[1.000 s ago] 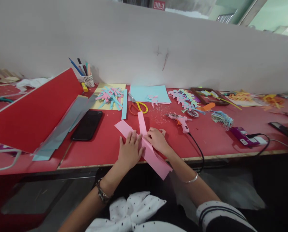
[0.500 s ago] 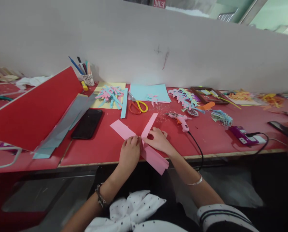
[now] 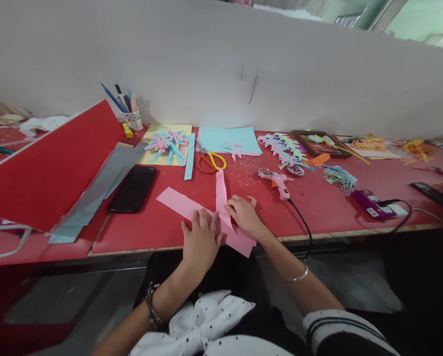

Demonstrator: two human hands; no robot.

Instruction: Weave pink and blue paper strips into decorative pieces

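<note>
Faint pen scrawl on white partition board (image 3: 318,74), illegible. Below, on long red bench (image 3: 318,212), near front edge: long pink paper strip (image 3: 180,203), folded across itself. Left hand (image 3: 201,242) flat on it, fingers spread open. Right hand (image 3: 245,216) at the crease, fingers bent; pinching or pressing, cannot tell. Beyond, black phone (image 3: 132,188).

A: Wrists?
B: Dark beaded bracelet (image 3: 151,310) is worn behind left hand (image 3: 201,243), thin silver bangle (image 3: 298,275) behind right hand (image 3: 245,216).
A: Clothing?
B: White black-dotted fabric knotted in a bow (image 3: 206,320) is seen; dark white-striped sleeve (image 3: 340,330) noted.
</note>
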